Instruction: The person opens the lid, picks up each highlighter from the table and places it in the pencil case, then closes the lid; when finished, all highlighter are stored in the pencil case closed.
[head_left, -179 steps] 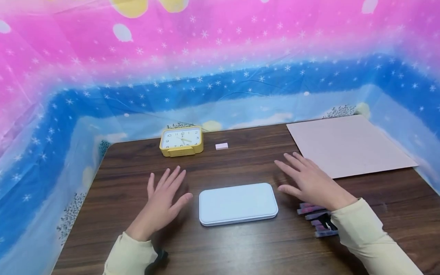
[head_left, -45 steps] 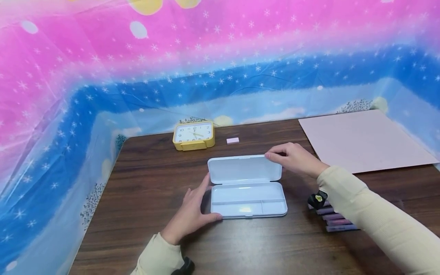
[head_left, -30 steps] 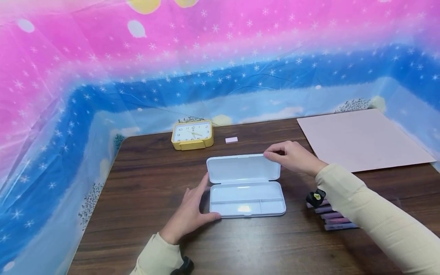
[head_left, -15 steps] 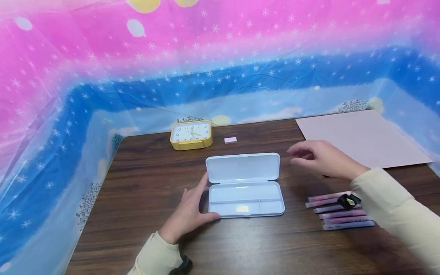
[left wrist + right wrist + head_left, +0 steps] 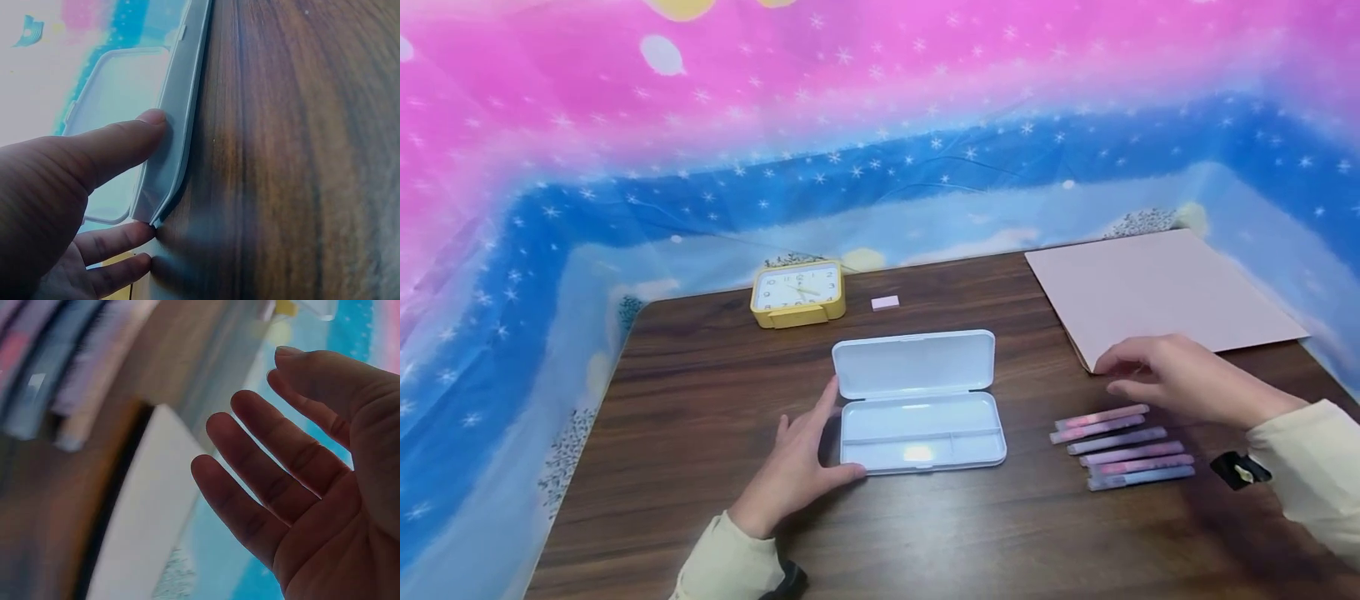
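The left hand has its fingers extended, the thumb on the front of the white pencil case. The right hand holds nothing; its fingers are loosely bent, near the board and pens. The pencil case lies open, its lid raised behind; three compartments show their white floor. A strip of wooden table separates it from the pens. The left wrist view shows the case's front wall clearly; the right wrist view, the right palm.
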Motion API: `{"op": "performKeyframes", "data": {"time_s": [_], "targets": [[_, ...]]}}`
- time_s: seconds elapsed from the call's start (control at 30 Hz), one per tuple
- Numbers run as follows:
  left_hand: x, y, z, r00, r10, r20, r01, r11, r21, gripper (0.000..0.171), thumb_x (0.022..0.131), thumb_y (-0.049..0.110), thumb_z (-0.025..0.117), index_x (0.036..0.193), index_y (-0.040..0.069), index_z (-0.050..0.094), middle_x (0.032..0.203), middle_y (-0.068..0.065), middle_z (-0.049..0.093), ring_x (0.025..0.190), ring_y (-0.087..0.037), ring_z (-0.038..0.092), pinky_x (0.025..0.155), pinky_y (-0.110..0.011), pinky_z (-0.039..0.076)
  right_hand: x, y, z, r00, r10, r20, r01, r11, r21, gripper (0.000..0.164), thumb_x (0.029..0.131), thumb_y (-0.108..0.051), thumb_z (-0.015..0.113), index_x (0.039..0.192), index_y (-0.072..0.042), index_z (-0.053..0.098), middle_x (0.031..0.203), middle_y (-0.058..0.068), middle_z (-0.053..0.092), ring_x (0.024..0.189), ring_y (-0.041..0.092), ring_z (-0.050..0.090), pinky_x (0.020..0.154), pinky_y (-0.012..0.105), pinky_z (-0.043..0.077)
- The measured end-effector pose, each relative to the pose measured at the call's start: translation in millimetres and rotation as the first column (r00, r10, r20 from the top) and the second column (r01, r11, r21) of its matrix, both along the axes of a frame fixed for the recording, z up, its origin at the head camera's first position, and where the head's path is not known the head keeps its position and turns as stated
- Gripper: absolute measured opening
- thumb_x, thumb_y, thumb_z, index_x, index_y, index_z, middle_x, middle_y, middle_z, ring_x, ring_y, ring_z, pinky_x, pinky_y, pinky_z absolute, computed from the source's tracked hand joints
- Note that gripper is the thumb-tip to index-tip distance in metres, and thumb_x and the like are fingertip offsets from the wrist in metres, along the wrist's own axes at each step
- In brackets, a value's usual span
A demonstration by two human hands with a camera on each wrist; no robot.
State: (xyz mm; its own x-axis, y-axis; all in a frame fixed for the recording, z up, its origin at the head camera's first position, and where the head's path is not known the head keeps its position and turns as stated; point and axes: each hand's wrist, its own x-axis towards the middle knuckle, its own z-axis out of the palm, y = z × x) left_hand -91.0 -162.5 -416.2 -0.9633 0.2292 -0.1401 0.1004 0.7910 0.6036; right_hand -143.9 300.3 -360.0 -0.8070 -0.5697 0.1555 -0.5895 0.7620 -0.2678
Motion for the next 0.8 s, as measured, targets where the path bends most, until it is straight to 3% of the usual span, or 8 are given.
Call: {"op": "performKeyframes", "data": {"time_s": [0.2, 0.43, 0.8], "targets": [[-1.1, 0.2, 0.5, 1.0, -0.018, 0.003, 0.018, 1.0, -0.004, 0.119, 0.074, 0.037, 0.086, 0.16, 0.021, 0.006, 0.145, -0.011, 0.054, 0.143, -0.035, 0.039, 0.116, -0.071, 0.004, 5.8, 14.9, -25.4, 1.0, -0.007, 0.029, 0.007, 1.0, 0.02, 0.022, 0.082, -0.011, 0.079, 0.099, -0.022, 0.073, 0.095, -0.014, 0.07, 0.084, -0.002, 0.063, 0.071, 0.027, 0.056], [-0.5, -0.7, -1.1, 1.0, -0.017, 0.007, 0.017, 1.0, -0.012, 0.119, 0.075, 0.037, 0.086, 0.16, 0.022, 0.005, 0.147, -0.011, 0.052, 0.143, -0.036, 0.038, 0.115, -0.072, 0.003, 2.7, 20.1, -49.1, 0.999, -0.019, 0.043, 0.016, 0.999, 0.052, 0.021, 0.083, -0.011, 0.077, 0.098, -0.025, 0.072, 0.098, -0.014, 0.068, 0.091, 0.008, 0.066, 0.076, 0.033, 0.056], [1.1, 1.9, -4.3, 1.0, -0.004, -0.005, 0.004, 1.0, -0.009, 0.118, 0.075, 0.038, 0.085, 0.16, 0.025, 0.004, 0.147, -0.01, 0.052, 0.144, -0.034, 0.037, 0.116, -0.071, 0.002, -0.9, 20.1, -54.0, 0.999, 0.018, 0.045, -0.02, 0.998, 0.052, 0.021, 0.083, -0.011, 0.078, 0.096, -0.026, 0.072, 0.093, -0.016, 0.065, 0.084, 0.005, 0.065, 0.07, 0.03, 0.055]]}}
